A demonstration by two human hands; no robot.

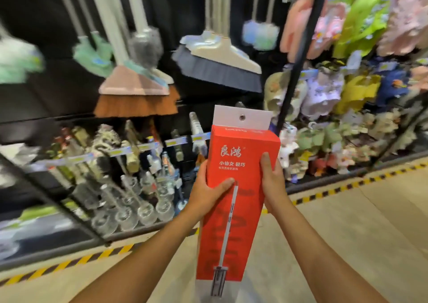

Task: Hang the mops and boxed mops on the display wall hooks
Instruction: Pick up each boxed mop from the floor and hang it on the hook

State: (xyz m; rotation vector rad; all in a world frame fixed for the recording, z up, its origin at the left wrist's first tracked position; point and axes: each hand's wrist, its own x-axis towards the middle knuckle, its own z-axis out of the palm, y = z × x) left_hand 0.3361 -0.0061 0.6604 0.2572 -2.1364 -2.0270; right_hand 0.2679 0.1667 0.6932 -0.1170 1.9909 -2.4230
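Two hands hold a tall red mop box upright in front of us, between our chest and the black display wall. Our left hand grips the box's left edge, thumb laid across the printed front near the picture of a mop handle. Our right hand clasps the right edge, thumb pressed on the front and fingers wrapped behind, out of sight. We see the box's white hang tab sticking up from the top, with a round hole in it; it sits on no hook. Above and behind the box, a grey-bristled broom hangs on the wall, and to its left a pink broom with brown bristles hangs lower. Fluffy green dusters hang further left. Below the brooms, a shelf with yellow and blue price tags carries clear-based toilet brushes, blurred. To our right, a rack is crowded with plush slippers in many colours. Yellow-and-black hazard tape edges the beige floor.
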